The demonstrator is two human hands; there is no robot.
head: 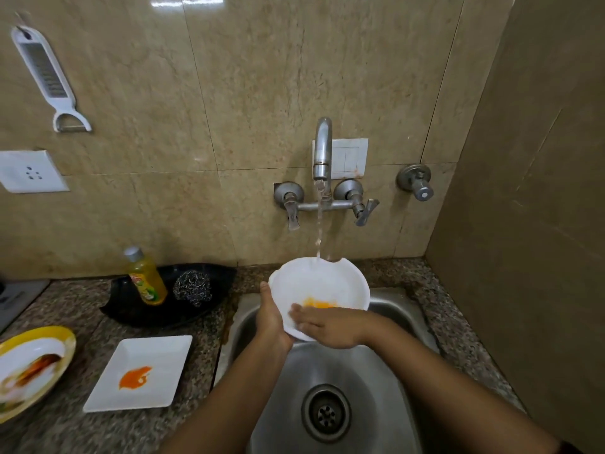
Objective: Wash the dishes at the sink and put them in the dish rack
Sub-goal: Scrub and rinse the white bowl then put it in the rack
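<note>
A white bowl [322, 283] with a yellow-orange smear inside is tilted over the steel sink [366, 381], under water running from the tap [322, 149]. My left hand [271, 322] grips the bowl's left rim and underside. The flat fingers of my right hand [327, 326] lie inside the bowl beside the smear. On the counter to the left lie a white square plate [163, 355] with an orange stain and a yellow-rimmed plate [62, 342] with food residue. No dish rack is in view.
A black tray [131, 309] behind the square plate holds a yellow dish-soap bottle [145, 278] and a steel scrubber [193, 286]. Tap handles [365, 211] stick out from the tiled wall. A side wall rises at the right. A grater-peeler [49, 77] hangs at upper left.
</note>
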